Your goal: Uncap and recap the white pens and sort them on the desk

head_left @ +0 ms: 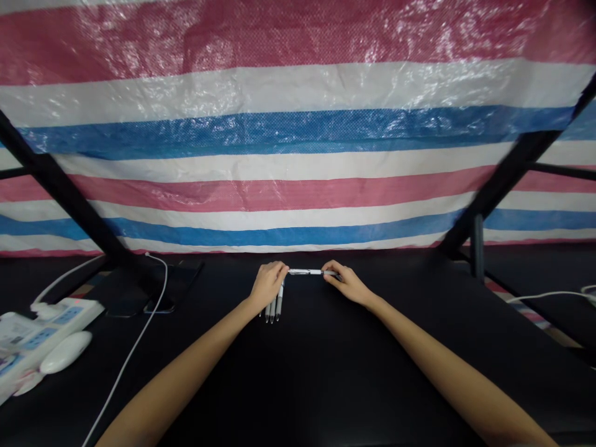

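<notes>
From the head camera, a slim white pen (307,271) lies level in the air just above a black tabletop (326,385), pinched at both ends. The left hand (269,284) and the right hand (349,282) each grip it between thumb and fingers. It should be light and stiff, with a smooth barrel that could slip, so the barrel is the surest place to hold. Three more pens (274,304) lie side by side beneath the left hand, tips toward the person; whether that hand touches them is hard to tell. That makes four pens and two hands. Further left sit one power strip (49,329) and one white mouse (66,352).
</notes>
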`<action>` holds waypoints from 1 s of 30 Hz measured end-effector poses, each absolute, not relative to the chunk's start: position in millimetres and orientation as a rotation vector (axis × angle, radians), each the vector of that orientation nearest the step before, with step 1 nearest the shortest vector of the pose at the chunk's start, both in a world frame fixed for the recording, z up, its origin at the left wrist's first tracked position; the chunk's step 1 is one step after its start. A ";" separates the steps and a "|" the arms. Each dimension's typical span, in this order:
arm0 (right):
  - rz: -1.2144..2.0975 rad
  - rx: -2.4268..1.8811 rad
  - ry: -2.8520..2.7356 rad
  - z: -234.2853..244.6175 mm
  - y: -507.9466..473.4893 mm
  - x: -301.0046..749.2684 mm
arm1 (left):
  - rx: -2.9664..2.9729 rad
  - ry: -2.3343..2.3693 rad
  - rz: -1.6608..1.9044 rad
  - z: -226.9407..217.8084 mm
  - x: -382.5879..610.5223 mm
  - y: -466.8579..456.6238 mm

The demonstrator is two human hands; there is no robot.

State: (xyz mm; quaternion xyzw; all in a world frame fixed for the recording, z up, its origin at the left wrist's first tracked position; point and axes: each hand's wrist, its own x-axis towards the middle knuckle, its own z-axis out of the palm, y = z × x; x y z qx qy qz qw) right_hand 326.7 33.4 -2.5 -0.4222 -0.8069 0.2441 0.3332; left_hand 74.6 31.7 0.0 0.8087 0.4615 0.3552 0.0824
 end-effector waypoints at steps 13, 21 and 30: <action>0.650 -1.099 -2.116 -2.5 33.6 326.4 | 2.475 1.285 1.022 3.4 77.1 28.7; 0.674 -1.075 -2.121 -3.7 34.5 326.6 | 2.443 1.283 1.040 6.1 76.9 26.0; 0.659 -1.089 -2.119 -1.1 33.2 325.8 | 2.174 1.301 1.246 -0.6 71.9 33.7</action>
